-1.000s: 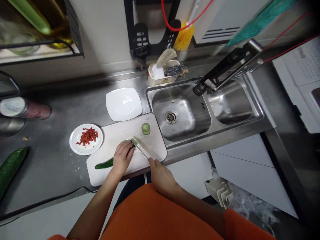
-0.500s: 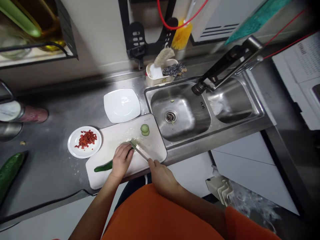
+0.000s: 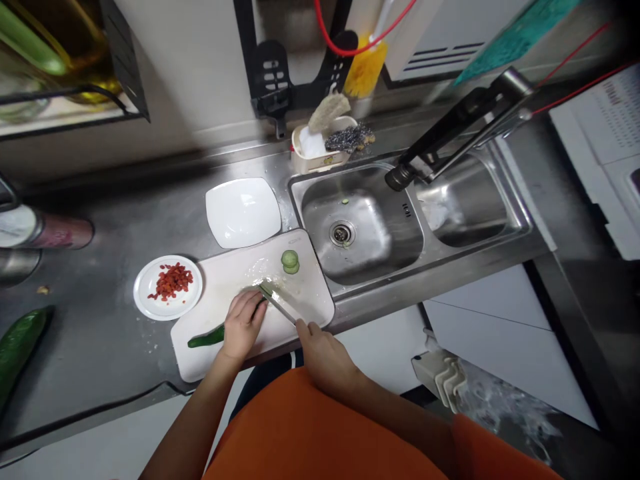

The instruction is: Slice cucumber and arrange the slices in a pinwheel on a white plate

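Green cucumber (image 3: 207, 337) lies on the board (image 3: 310, 293), your left hand (image 3: 243, 322) is curled around it, and your right hand (image 3: 324, 352) grips the knife (image 3: 279, 306), with its blade right by your left hand. Round slices (image 3: 290, 267) sit on the board too, at its right side. Just left of the board is a small plate (image 3: 142, 299) with red bits (image 3: 171, 282), just behind the board is a bigger plate (image 3: 244, 212), the sink (image 3: 320, 213) is on its right, and another cucumber (image 3: 20, 343) lies well off to its left.
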A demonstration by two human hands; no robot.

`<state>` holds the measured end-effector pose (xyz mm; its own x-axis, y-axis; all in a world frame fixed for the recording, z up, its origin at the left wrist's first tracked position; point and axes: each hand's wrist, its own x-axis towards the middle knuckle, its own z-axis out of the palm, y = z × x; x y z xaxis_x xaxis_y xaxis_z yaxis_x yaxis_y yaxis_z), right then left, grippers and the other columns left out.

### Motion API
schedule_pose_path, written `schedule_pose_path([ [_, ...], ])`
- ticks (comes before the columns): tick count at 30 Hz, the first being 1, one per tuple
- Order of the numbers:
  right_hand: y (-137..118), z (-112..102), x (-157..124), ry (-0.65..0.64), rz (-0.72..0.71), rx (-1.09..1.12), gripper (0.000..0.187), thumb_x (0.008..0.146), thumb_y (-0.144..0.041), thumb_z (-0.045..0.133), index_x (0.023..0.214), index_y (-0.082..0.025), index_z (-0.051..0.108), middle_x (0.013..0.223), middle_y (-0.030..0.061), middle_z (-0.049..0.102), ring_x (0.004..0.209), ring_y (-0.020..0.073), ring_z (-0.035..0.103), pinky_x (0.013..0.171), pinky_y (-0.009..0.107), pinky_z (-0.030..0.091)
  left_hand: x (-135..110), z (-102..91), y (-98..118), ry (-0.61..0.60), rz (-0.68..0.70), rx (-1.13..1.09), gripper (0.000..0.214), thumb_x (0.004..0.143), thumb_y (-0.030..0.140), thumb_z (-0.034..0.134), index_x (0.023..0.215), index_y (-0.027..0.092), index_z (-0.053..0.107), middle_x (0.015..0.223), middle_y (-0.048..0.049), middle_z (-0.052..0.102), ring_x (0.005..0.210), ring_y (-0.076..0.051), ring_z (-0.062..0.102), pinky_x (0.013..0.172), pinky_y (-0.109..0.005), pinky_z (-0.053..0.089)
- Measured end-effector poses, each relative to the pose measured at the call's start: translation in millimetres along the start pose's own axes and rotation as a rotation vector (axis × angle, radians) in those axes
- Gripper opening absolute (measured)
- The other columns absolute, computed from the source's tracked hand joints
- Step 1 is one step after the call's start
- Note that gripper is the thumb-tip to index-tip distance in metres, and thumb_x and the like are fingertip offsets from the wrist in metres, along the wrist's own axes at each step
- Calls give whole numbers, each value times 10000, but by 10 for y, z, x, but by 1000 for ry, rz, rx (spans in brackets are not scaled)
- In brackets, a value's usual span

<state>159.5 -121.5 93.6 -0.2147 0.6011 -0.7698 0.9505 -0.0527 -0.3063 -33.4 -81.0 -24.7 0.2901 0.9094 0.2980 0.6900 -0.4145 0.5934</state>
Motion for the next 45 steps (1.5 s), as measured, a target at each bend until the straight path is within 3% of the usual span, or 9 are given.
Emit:
schedule_pose_path([
  [24, -70, -131, 105, -6, -14, -45, 297, 827, 3, 412, 1073, -144, 493, 946, 119, 640, 879, 235, 669, 686, 264, 478, 30, -17, 0, -5, -12, -22, 174, 874, 206, 587, 1036, 202, 651, 1004, -71, 702, 995, -212, 644, 935, -415, 513],
  [45, -73, 25, 347, 91, -27, -21, 300, 899, -26, 336, 1113, -158, 502, 932, 104, 653, 885, 201, 663, 712, 243, 472, 42, -38, 24, -31, -32, -31, 206, 880, 203, 576, 1074, 211, 646, 1033, -68, 701, 999, -213, 645, 944, -428, 512],
])
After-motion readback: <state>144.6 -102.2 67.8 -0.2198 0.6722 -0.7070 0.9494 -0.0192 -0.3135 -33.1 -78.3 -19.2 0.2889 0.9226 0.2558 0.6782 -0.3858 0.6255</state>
